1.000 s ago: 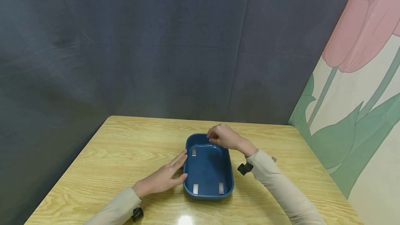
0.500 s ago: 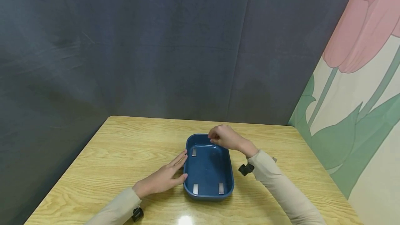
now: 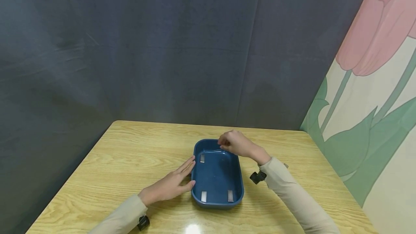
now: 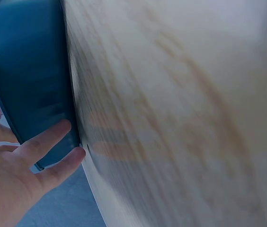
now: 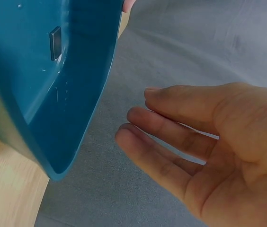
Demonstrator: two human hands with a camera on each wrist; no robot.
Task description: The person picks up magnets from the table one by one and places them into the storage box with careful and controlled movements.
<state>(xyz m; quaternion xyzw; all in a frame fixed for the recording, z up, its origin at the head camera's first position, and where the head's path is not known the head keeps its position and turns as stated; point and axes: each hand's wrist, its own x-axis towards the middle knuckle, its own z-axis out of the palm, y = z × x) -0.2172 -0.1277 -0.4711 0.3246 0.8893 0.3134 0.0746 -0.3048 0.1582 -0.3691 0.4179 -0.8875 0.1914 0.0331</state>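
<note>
A blue rectangular box [image 3: 216, 176] stands on the table with its open top up. Small flat metallic pieces lie in three of its inner corners: a far left piece [image 3: 202, 158], a near left piece [image 3: 203, 196] and a near right piece [image 3: 230, 195]. The far right corner is hidden behind my right hand [image 3: 237, 143], which hovers over the far rim. In the right wrist view its fingers are loosely bent with nothing between them, apart from the box wall. My left hand [image 3: 169, 187] rests its spread, fairly straight fingers against the box's left side.
Another small metallic piece [image 3: 285, 165] lies on the wooden table [image 3: 139, 154], partly behind the right sleeve. A dark curtain [image 3: 182, 53] hangs behind the table, and a wall with a painted tulip [image 3: 373, 35] rises at the right.
My right hand has drifted slightly to the right, its fingers staying in the same loose bend. The left hand, the box and the metallic pieces look the same.
</note>
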